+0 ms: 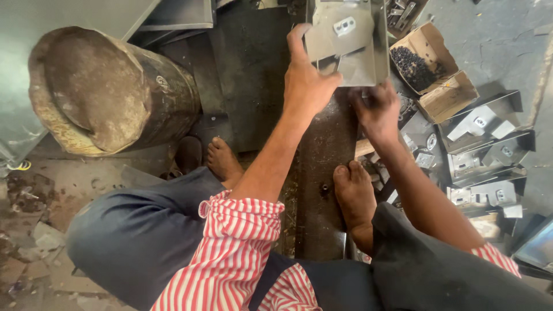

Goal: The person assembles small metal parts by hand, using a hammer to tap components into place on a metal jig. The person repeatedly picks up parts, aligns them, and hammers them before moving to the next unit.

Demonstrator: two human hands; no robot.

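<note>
I sit on the floor with bare feet and hold a folded sheet-metal box part (351, 40) in front of me. My left hand (305, 80) grips its left wall, thumb up along the edge. My right hand (377, 106) is closed at the part's lower right corner; whatever small thing sits between its fingers is hidden. A small bright bracket (344, 26) with two holes sits on the inside of the part. The part rests over a dark steel bar (322, 173) that runs between my feet.
A rusty drum (109, 89) lies at the left. A cardboard box (432, 69) holding small black screws stands at the right. Several similar sheet-metal parts (484, 150) are stacked beyond it. Scrap litters the floor at the lower left.
</note>
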